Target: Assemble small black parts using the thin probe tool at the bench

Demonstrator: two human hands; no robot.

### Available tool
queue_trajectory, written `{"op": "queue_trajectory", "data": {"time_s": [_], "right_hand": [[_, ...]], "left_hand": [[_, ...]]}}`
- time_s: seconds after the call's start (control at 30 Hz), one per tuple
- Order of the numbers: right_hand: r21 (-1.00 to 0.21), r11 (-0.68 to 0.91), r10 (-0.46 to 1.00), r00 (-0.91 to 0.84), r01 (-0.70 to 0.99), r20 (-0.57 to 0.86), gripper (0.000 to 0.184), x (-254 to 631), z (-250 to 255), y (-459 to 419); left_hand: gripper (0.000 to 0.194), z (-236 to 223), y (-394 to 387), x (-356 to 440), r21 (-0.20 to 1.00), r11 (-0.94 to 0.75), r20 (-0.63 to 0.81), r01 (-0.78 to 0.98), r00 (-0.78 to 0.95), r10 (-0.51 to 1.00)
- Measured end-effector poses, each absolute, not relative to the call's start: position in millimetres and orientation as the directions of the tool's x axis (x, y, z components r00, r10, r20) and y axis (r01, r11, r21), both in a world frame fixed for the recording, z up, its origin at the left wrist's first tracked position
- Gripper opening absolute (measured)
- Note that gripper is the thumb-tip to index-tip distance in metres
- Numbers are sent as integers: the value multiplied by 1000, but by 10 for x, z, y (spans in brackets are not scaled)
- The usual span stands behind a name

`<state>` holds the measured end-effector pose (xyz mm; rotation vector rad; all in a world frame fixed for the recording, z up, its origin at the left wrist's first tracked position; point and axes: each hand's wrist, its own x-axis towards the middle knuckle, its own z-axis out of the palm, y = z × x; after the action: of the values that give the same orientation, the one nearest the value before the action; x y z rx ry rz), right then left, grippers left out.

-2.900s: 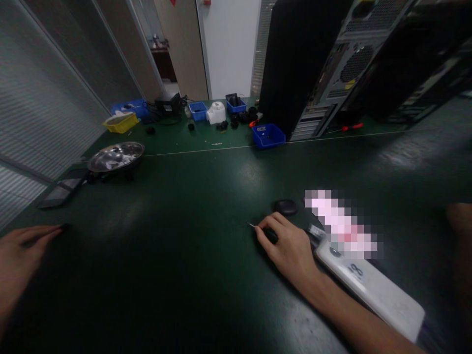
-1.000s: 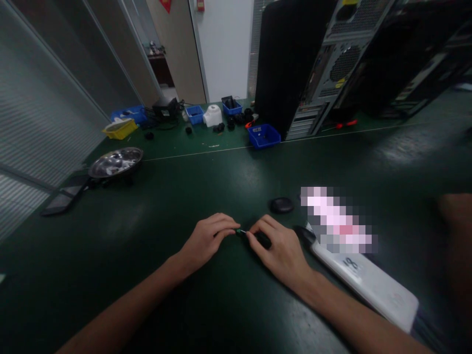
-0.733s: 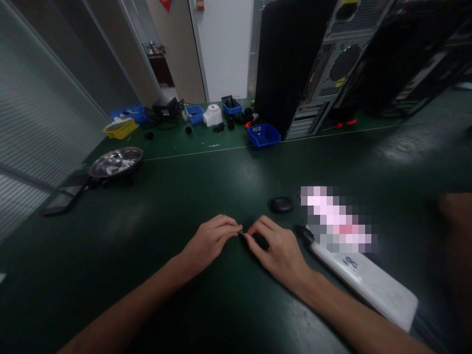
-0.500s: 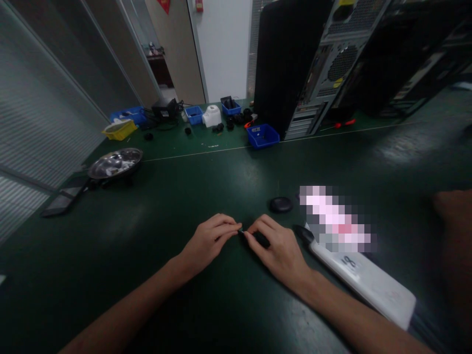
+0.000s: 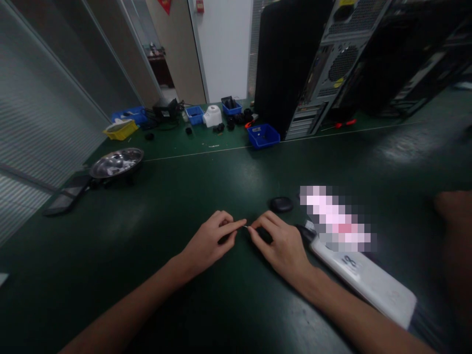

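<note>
Nearest, lower center: your left hand (image 5: 212,241) has its index finger stretched toward center frame, thumb apart from it, other fingers bent; can't tell if anything is tucked in them. Your right hand (image 5: 283,246), just right of center, has thumb and index pinched on a thin metallic piece (image 5: 246,226), which sits in mid-frame between your two hands, right by the left index tip; can't tell if they touch. Dark shape under your right palm, too dim to name. Lower right, you've got a white block (image 5: 368,285) with a handwritten mark, and a pixelated item (image 5: 334,216) next to it. Black oval object (image 5: 281,204) lies just above your right hand. All on a green tabletop (image 5: 184,187). Mid-left, a metal dish (image 5: 117,163) with whitish bits in it, flat dark panel (image 5: 68,195) beside it. Farther up, a blue bin (image 5: 263,136) at upper center, a yellow bin (image 5: 121,130) upper left, white casing (image 5: 213,116) between small blue trays. Black computer tower (image 5: 291,64) stands upper right of center, pale door (image 5: 223,49) behind.
</note>
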<state>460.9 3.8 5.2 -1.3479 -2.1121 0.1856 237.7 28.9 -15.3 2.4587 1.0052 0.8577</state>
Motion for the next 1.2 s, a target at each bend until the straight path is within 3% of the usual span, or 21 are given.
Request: {"op": "queue_trajectory", "data": {"time_s": [0.2,0.3,0.37,0.5,0.7,0.9,1.07,1.2], "right_hand": [[-306,413,892,-312,858,328,18,4640,65,38],[-284,393,900,-301,875,315,17,4644,87,26],[-288,387,903,-297,876,310,18,4640,101,21],[-293,374,909,-286,880,302,18,4630,117,20],[-294,292,920,-183,910,346,17,4648,99,37],[-359,298,921,-168,884,351,18,4687,68,72],[-397,315,921,-178,862,345,19,4697,56,75],[-414,320,924,-185,852,333,19,4699,51,74]], "left_hand": [[51,-113,304,2397,414,-688,311,597,617,723],[56,-84,276,2313,430,-675,287,599,619,732],[56,-64,237,2244,479,-655,265,585,614,743],[36,-60,162,2239,567,-614,269,550,581,768],[28,-95,257,2520,551,-641,378,535,525,763],[32,-128,416,2207,553,-621,339,555,531,776],[37,-182,340,1169,523,-387,296,759,264,918],[45,-301,176,-13,363,-35,310,931,-85,947]]}}
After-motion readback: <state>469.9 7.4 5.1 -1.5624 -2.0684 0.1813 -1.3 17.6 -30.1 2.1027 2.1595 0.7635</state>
